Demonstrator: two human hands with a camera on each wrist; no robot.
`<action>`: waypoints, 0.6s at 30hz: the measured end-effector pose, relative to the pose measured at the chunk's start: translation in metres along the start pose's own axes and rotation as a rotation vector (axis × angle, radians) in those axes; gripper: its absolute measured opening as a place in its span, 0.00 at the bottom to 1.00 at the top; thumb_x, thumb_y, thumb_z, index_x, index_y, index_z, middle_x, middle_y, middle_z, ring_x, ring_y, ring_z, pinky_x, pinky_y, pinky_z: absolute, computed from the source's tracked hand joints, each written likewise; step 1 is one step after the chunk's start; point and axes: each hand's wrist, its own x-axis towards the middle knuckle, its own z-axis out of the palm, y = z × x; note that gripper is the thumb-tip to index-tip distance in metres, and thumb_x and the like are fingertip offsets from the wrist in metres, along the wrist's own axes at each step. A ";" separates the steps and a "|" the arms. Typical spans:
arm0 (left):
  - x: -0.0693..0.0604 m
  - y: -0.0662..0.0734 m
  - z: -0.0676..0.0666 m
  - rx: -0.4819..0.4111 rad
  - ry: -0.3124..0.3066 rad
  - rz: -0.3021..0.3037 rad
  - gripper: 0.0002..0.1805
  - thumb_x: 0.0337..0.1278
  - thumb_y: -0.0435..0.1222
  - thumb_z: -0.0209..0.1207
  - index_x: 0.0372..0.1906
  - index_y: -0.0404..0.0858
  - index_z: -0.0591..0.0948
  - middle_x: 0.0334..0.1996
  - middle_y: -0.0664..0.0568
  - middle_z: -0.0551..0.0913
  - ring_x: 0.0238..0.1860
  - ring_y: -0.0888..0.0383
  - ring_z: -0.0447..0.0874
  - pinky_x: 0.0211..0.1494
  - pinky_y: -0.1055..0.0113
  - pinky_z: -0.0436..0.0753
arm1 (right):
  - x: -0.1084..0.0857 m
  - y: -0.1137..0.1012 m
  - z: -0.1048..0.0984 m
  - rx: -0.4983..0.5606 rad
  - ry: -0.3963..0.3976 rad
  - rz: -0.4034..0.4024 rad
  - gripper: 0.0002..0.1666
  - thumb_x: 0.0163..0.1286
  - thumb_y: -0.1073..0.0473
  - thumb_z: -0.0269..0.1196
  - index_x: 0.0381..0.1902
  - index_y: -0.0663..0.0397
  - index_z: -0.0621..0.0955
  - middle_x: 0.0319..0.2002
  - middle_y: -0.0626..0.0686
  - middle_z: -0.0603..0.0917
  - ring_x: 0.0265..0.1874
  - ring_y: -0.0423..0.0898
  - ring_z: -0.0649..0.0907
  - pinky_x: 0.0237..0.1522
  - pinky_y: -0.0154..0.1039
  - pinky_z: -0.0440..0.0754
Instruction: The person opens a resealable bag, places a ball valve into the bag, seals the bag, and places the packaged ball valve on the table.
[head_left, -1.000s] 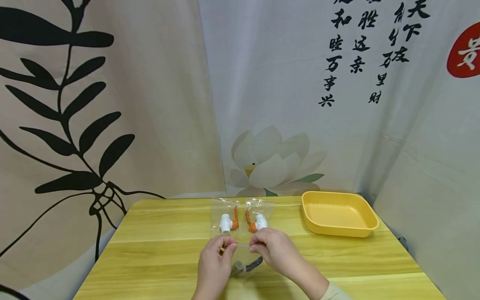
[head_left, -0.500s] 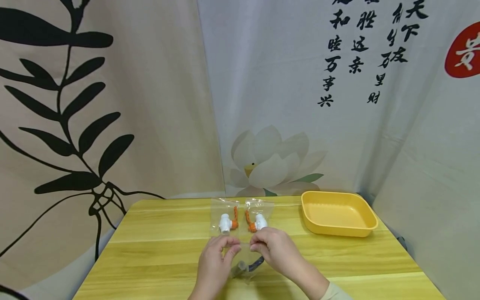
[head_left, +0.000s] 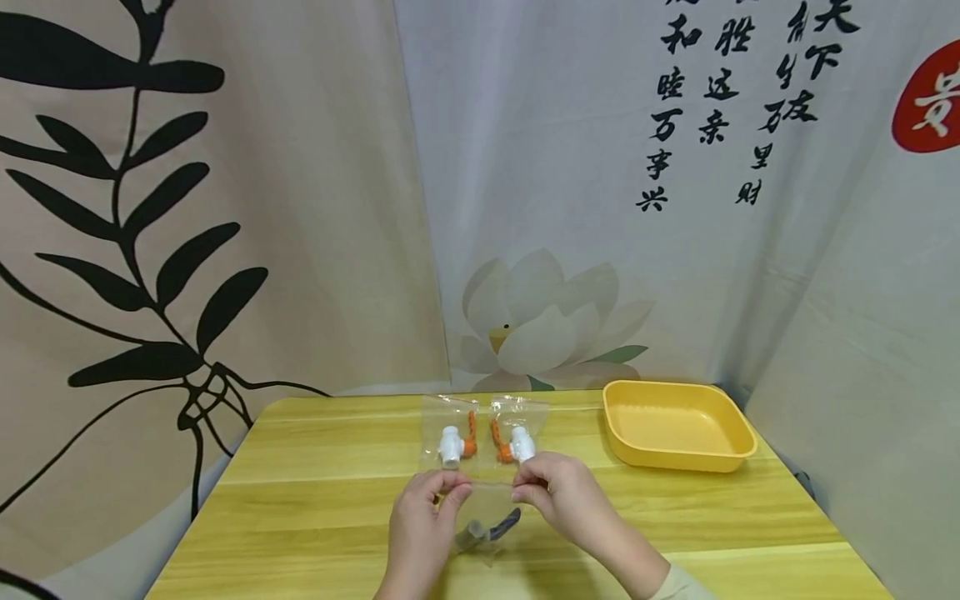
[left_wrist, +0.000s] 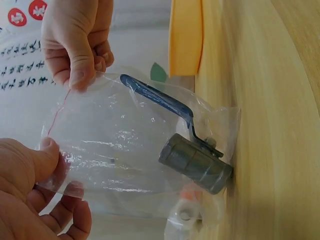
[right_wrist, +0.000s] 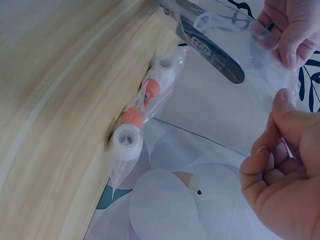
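Between my hands a clear zip bag (left_wrist: pixel 120 135) is stretched along its red-lined top edge. Inside it lies a grey ball valve (left_wrist: pixel 192 162) with a long dark lever handle (left_wrist: pixel 157 97), low in the bag near the tabletop. My left hand (head_left: pixel 423 521) pinches one top corner between thumb and fingers. The opposite corner is pinched by my right hand (head_left: pixel 566 500). Just beyond the hands, two white valves with orange handles lie in clear bags, a left one (head_left: pixel 452 447) and a right one (head_left: pixel 521 446).
A yellow plastic tray (head_left: pixel 678 425) stands at the back right of the wooden table (head_left: pixel 300 492). Behind the table hangs a printed cloth (head_left: pixel 337 208) with plant and lotus drawings and black characters.
My right hand has shifted slightly right, widening the gap between the hands. The bag's top edge now looks stretched wider; the left hand has moved slightly left.
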 end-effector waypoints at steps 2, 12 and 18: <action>-0.001 0.000 0.000 0.001 0.005 0.005 0.04 0.57 0.37 0.75 0.33 0.49 0.90 0.33 0.62 0.89 0.38 0.68 0.83 0.42 0.69 0.84 | 0.000 0.000 0.001 0.014 0.025 -0.014 0.11 0.63 0.61 0.78 0.27 0.45 0.85 0.30 0.42 0.88 0.28 0.27 0.78 0.28 0.27 0.82; -0.001 0.001 -0.002 0.008 0.019 0.015 0.04 0.56 0.36 0.75 0.32 0.49 0.90 0.31 0.64 0.89 0.37 0.68 0.82 0.41 0.71 0.83 | 0.001 0.000 0.001 0.035 -0.033 0.040 0.10 0.66 0.62 0.77 0.30 0.43 0.86 0.31 0.40 0.86 0.29 0.27 0.78 0.31 0.28 0.82; -0.002 0.000 -0.001 0.000 0.035 0.035 0.05 0.54 0.36 0.76 0.31 0.49 0.90 0.31 0.64 0.90 0.36 0.68 0.82 0.41 0.71 0.83 | 0.001 -0.001 0.000 0.060 -0.023 0.040 0.11 0.64 0.63 0.77 0.27 0.43 0.86 0.30 0.40 0.87 0.30 0.28 0.80 0.31 0.29 0.84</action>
